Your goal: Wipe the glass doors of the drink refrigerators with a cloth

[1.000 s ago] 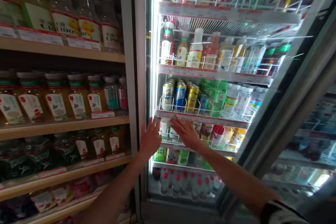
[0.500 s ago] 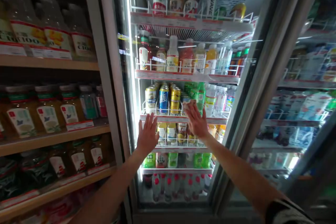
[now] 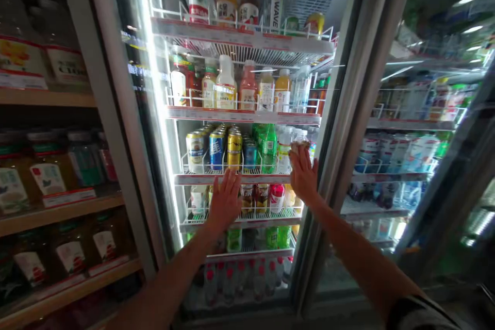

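Note:
My left hand (image 3: 225,202) is stretched flat, fingers spread and holding nothing, against or just before the glass door of a lit drinks fridge. It is in front of the lower can shelf and covers some cans. My right hand (image 3: 304,175) is raised further right, near the door's frame, palm toward the glass. At its fingertips a small pale cloth (image 3: 297,146) shows, pressed under the fingers; most of it is hidden. Behind the glass, a gold can (image 3: 234,148), a blue can (image 3: 216,150) and green bottles (image 3: 267,144) stand on a wire shelf.
Wooden shelves (image 3: 58,205) with juice bottles (image 3: 48,167) run along the left. A metal door frame (image 3: 350,93) borders the fridge on the right, and another fridge with bottles (image 3: 410,152) stands beyond it. Bottles with red caps (image 3: 232,281) fill the bottom.
The view has shifted right, so the fridge appears further left. My right hand with the cloth has moved right across the glass toward the frame; my left hand has moved right too.

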`<state>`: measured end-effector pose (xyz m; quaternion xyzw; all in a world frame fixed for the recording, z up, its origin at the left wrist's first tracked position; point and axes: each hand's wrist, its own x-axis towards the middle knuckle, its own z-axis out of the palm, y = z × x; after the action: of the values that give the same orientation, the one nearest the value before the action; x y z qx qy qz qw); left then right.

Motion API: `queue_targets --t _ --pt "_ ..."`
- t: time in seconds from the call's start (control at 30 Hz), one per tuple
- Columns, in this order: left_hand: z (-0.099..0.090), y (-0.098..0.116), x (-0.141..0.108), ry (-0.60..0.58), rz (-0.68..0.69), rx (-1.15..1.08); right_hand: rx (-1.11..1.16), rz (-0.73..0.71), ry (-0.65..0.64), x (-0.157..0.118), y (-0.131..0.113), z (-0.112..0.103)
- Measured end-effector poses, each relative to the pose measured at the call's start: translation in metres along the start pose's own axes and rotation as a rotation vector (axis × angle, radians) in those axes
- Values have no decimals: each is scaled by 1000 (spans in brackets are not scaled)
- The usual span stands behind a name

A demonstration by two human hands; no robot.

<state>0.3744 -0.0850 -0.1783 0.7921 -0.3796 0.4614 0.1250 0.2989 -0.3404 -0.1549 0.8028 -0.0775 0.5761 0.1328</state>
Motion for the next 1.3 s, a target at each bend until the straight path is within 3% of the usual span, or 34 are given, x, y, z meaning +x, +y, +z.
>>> queue_targets --t 0.07,0.2,0.27,0.4,0.47,0.67,0.73,0.83,0.93,1.0,1.07,1.13,1.2,1.3 --pt "5 10 1 8 14 -9 -13 35 13 -19 6 2" --pt "13 18 -1 1 25 -15 -21 -55 -62 -86 16 11" --pt "15 17 3 9 20 -8 -25 -58 -56 -84 26 12" --pt "16 15 17 33 -7 9 1 100 95 -23 50 10" --pt "16 15 19 36 -11 13 24 141 151 -16 51 12" --pt "11 -2 10 24 -35 31 50 136 91 -95 31 21" --pt "5 -13 11 34 -57 53 65 164 112 -80 35 19" --pt "-2 -29 16 70 -102 71 113 241 209 -15 37 11" --pt "-8 -45 17 94 -134 80 142 265 261 30 1 12" --pt "-11 -54 15 101 -153 82 163 131 179 27 -39 17" --pt "-15 -65 11 101 -168 80 194 -102 53 11 -72 21" --pt "-22 -76 7 102 -183 86 212 -264 -23 4 -84 22" --pt "-30 -89 3 107 -215 98 210 -181 18 16 -78 18" --pt "-41 -108 -3 105 -275 111 189 222 197 52 -74 14"
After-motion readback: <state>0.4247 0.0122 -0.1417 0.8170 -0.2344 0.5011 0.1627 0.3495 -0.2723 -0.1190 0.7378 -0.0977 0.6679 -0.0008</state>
